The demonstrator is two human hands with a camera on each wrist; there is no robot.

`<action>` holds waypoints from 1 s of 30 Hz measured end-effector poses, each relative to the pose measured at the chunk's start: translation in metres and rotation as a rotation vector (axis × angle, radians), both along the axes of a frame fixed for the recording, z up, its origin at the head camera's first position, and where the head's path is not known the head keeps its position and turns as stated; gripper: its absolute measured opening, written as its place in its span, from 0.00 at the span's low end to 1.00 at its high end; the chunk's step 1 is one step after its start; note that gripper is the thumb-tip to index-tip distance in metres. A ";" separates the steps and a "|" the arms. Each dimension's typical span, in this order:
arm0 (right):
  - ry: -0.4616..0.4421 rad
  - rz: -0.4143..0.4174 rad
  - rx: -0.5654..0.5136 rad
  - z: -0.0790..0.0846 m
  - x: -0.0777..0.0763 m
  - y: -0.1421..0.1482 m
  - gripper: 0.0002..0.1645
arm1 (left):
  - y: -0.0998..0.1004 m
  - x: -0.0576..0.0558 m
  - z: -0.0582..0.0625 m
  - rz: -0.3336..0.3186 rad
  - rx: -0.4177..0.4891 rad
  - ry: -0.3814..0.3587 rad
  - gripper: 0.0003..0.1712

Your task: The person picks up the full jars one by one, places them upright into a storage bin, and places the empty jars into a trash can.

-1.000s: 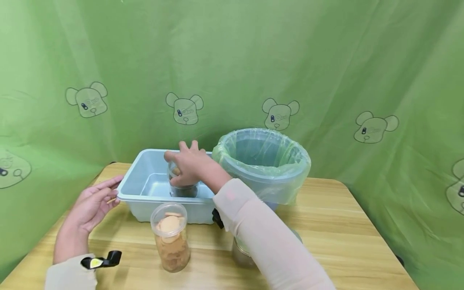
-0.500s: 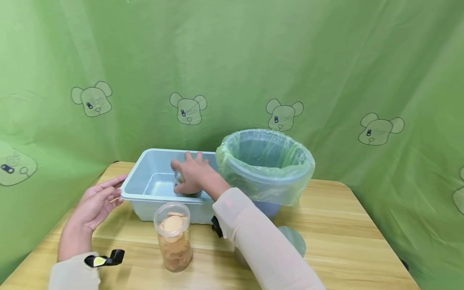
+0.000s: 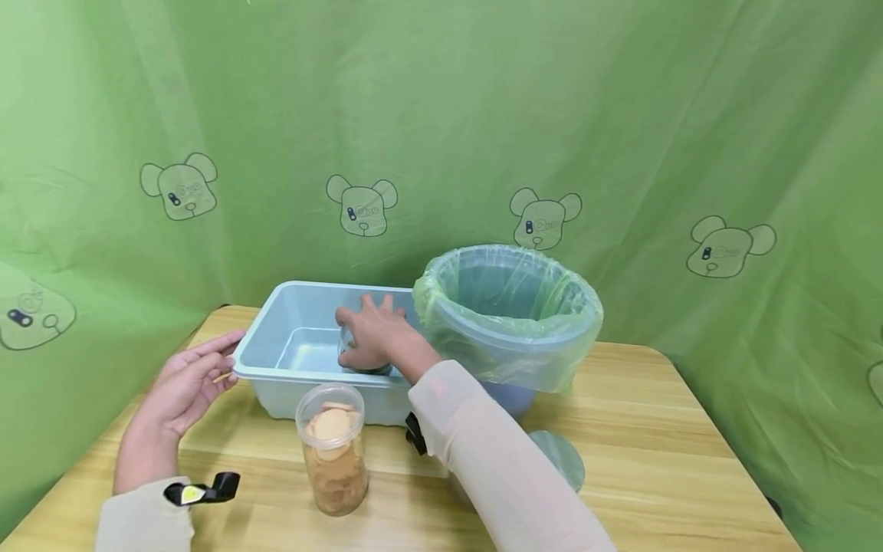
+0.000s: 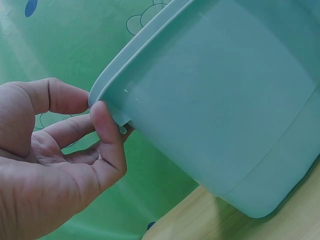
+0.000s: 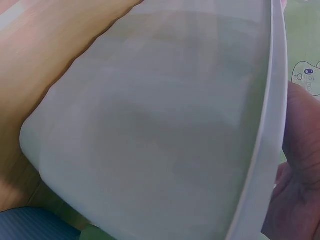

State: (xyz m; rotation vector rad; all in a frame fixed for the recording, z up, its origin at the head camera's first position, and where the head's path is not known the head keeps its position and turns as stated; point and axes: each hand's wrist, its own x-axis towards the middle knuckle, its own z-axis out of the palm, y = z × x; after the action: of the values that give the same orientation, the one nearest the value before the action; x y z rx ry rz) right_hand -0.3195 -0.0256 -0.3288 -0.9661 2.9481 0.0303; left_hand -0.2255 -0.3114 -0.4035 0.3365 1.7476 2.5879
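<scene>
A light blue plastic bin (image 3: 320,395) stands on the table. My left hand (image 3: 196,383) is at its left front corner; in the left wrist view the fingers pinch the rim (image 4: 117,65). Inside the bin my right hand (image 3: 375,337) reaches down and grips a clear jar (image 3: 346,341), mostly hidden behind the fingers. In the right wrist view the bin's front wall (image 5: 150,125) blocks sight of that jar, and only part of the hand shows past the rim. In front of the bin stands an open clear jar of orange-brown crisps (image 3: 336,460).
A blue bucket (image 3: 510,345) lined with a thin green bag sits right of the bin, overlapping it in view. A translucent round lid (image 3: 560,460) lies on the wooden table (image 3: 641,445), beside my right sleeve (image 3: 503,468). A green curtain (image 3: 441,100) hangs behind.
My right hand has lowered the clear jar deeper into the bin, slightly rightward. The view has shifted a little. My left hand stays at the bin's corner.
</scene>
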 end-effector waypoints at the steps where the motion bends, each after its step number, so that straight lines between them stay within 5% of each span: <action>1: -0.004 -0.006 -0.001 0.000 0.000 0.000 0.35 | 0.000 0.000 0.000 0.000 0.001 0.001 0.25; 16: -0.024 0.054 0.038 0.011 0.010 0.013 0.38 | 0.001 0.000 0.000 -0.003 0.006 0.008 0.25; 30: 0.212 0.431 -0.029 0.036 0.049 0.044 0.22 | 0.001 0.000 0.001 0.002 -0.025 0.005 0.23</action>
State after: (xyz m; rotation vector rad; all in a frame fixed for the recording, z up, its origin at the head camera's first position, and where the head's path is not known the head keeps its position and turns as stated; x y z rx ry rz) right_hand -0.2710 0.0187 -0.2931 -1.6798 2.8576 0.1091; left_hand -0.2252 -0.3103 -0.4027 0.3418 1.7809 2.5671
